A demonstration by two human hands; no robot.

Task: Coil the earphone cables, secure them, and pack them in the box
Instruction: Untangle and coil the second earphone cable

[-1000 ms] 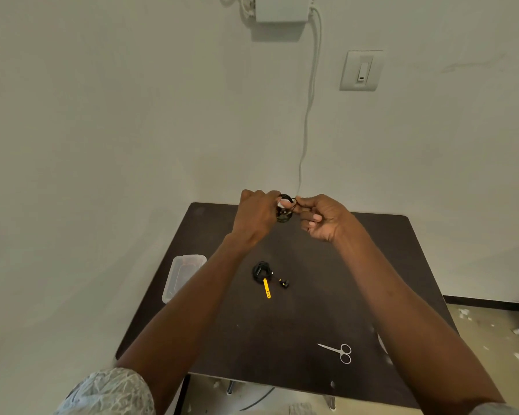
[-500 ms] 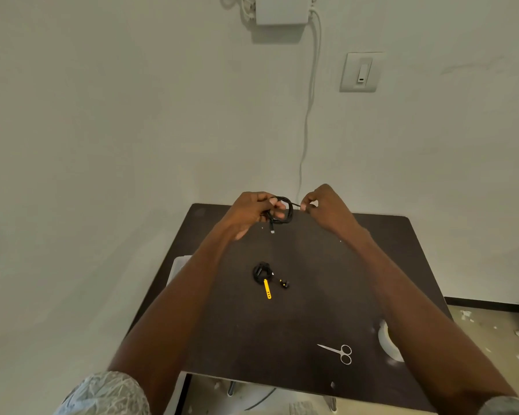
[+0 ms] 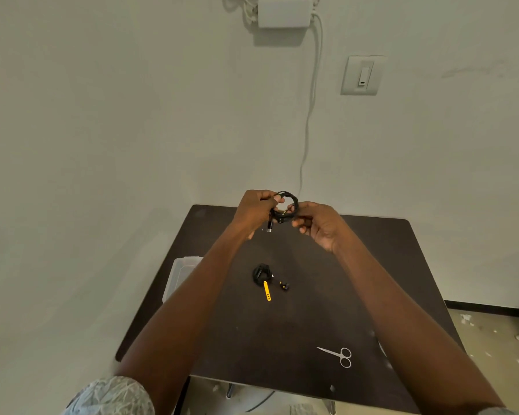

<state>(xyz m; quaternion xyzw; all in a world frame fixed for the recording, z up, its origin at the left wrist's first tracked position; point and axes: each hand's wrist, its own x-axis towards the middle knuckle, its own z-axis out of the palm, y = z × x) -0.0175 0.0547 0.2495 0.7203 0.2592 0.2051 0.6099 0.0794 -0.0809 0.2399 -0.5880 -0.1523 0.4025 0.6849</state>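
Above the far half of the tabletop point(image 3: 327, 295), a black earphone cable point(image 3: 291, 202) is held up as a small loop between both hands. The left hand point(image 3: 256, 209) pinches the loop's near-left side, with the plug end point(image 3: 269, 227) dangling free below its fingers; the right hand point(image 3: 321, 224) has its fingers curled on the loop's right side. No tie is visible round this coil, so I judge it is still only being wound or steadied. The main risk is springback: if either pinch loosens, the turns could fan open and the hanging plug could drag the loop out of shape. A tie passed through carelessly might catch only some turns.

Lower on the tabletop lies a second coil point(image 3: 261, 274), already bound with a yellow strap point(image 3: 266, 292), with a small dark piece point(image 3: 284, 286) just beside it. The clear box point(image 3: 179, 274) sits at the left edge, partly hidden by the left forearm; it could be knocked off. Scissors point(image 3: 337, 355) lie near the front right.
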